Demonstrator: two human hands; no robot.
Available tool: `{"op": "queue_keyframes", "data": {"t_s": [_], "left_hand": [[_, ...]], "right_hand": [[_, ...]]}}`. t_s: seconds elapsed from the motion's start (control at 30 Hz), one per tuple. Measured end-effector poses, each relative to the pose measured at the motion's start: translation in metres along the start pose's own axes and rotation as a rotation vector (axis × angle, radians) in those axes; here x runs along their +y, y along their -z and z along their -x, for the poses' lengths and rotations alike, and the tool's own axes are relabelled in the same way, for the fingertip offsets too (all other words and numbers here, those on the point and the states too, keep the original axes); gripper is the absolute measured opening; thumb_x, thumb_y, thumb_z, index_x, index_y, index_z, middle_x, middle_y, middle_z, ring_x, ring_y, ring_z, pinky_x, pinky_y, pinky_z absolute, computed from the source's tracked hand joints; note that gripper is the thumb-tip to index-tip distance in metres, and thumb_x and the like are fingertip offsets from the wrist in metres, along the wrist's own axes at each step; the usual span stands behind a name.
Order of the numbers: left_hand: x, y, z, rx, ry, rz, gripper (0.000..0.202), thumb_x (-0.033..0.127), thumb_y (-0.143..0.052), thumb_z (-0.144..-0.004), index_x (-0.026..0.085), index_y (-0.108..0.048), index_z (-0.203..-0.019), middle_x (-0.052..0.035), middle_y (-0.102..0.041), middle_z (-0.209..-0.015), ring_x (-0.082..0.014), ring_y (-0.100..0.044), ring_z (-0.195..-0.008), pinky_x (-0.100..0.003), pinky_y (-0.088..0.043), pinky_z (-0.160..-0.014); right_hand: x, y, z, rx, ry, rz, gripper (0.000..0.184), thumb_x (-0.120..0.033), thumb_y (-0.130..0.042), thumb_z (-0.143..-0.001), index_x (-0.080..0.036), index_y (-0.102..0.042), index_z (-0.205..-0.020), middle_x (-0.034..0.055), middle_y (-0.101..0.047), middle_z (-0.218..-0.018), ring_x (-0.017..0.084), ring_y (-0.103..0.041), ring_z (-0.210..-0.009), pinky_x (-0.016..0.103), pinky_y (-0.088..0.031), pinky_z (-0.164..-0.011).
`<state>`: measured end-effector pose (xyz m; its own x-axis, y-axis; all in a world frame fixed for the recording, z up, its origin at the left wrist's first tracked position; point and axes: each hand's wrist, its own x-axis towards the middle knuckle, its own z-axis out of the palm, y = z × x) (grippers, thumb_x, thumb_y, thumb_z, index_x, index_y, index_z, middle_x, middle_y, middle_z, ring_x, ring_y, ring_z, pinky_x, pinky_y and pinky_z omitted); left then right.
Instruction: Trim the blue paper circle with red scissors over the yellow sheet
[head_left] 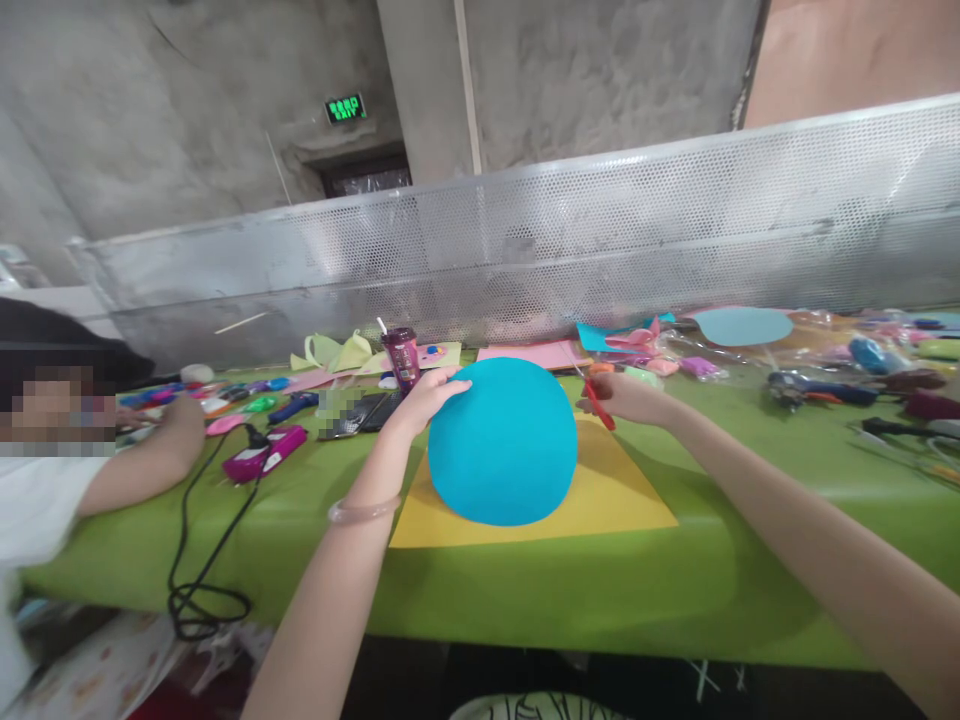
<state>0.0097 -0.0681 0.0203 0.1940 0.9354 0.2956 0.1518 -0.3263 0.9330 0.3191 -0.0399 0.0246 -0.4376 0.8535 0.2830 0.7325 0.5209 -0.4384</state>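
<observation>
A round sheet of blue paper [504, 445] is held up by its upper left edge in my left hand [433, 398], thumb on the near face. Its lower part hangs over a yellow sheet [626, 490] lying on the green-covered table. My right hand [619, 393], to the right of the blue circle, is closed around red-handled scissors [598, 402]. The scissor blades point up and away, apart from the blue paper's edge; whether they are spread cannot be made out. Behind the blue circle lies a pink sheet [532, 354].
A purple drink cup with a straw [403, 360] stands behind my left hand, near a dark phone [364, 415]. Left are a magenta power strip [265, 455] with a black cord and another person's arm [154, 455]. A glue gun [817, 390] and a pale blue disc [746, 326] lie right.
</observation>
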Motion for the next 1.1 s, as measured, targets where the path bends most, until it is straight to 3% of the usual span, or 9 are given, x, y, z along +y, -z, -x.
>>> {"op": "queue_keyframes", "data": {"t_s": [0.27, 0.47, 0.67, 1.1], "left_hand": [[-0.003, 0.000, -0.001, 0.020, -0.048, 0.009, 0.030, 0.032, -0.064, -0.067, 0.017, -0.064, -0.093, -0.0053, -0.067, -0.087, -0.0195, -0.060, -0.081, -0.034, -0.045, -0.079], [-0.001, -0.001, -0.001, 0.037, -0.009, -0.009, 0.038, 0.034, -0.063, -0.066, 0.018, -0.062, -0.101, -0.0063, -0.067, -0.094, -0.0206, -0.061, -0.082, -0.035, -0.046, -0.077], [-0.002, -0.001, -0.001, 0.044, -0.020, -0.008, 0.041, 0.033, -0.064, -0.066, 0.019, -0.061, -0.104, -0.0061, -0.067, -0.094, -0.0217, -0.060, -0.085, -0.035, -0.046, -0.078], [0.001, -0.002, 0.001, 0.018, -0.008, 0.023, 0.037, 0.034, -0.063, -0.066, 0.018, -0.062, -0.099, -0.0062, -0.066, -0.097, -0.0220, -0.060, -0.087, -0.036, -0.046, -0.080]], "right_hand": [[-0.001, 0.003, 0.002, 0.079, 0.000, 0.136, 0.030, -0.048, -0.051, -0.071, -0.019, -0.053, -0.062, -0.0005, -0.055, -0.057, 0.014, -0.051, -0.056, 0.024, -0.035, -0.052], [-0.017, 0.006, 0.011, 0.028, 0.006, -0.048, 0.029, -0.044, -0.050, -0.071, -0.018, -0.047, -0.060, -0.0003, -0.054, -0.057, 0.013, -0.052, -0.053, 0.023, -0.037, -0.049], [-0.016, 0.003, 0.012, -0.034, -0.018, -0.221, 0.025, -0.041, -0.051, -0.071, -0.018, -0.046, -0.061, -0.0003, -0.053, -0.053, 0.012, -0.054, -0.049, 0.022, -0.040, -0.046], [-0.024, 0.003, 0.017, -0.135, -0.007, -0.239, 0.032, -0.048, -0.053, -0.070, -0.017, -0.049, -0.062, 0.0019, -0.057, -0.056, 0.014, -0.057, -0.051, 0.024, -0.042, -0.046]]}}
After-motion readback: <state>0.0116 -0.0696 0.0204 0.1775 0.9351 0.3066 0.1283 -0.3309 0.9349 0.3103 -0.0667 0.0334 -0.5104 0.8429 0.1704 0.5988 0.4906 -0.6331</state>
